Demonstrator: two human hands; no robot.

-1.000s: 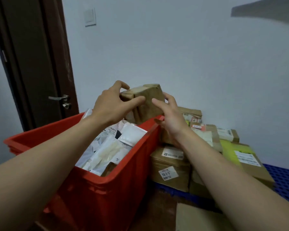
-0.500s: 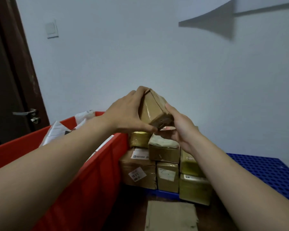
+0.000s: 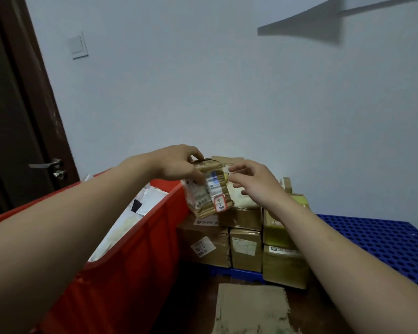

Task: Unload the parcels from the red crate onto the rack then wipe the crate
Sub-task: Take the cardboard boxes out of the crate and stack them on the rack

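At the stack (image 3: 245, 247), box (image 3: 209, 191) lowered — left hand (image 3: 176, 165) gripping, right hand (image 3: 253, 182) released.

**Arms and hands: two, bare**

Left arm: reaches forward from lower left. Left hand (image 3: 179, 165): grips a taped parcel (image 3: 210, 196), fingers curled over its top, thumb on its front. Right arm: reaches in from lower right. Right hand (image 3: 253, 182): fingers spread and relaxed, just beside the parcel's right edge.

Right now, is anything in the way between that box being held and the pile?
Nothing visible. The left hand grips the parcel at the top of the stacked boxes on the blue rack; the right hand is beside it.
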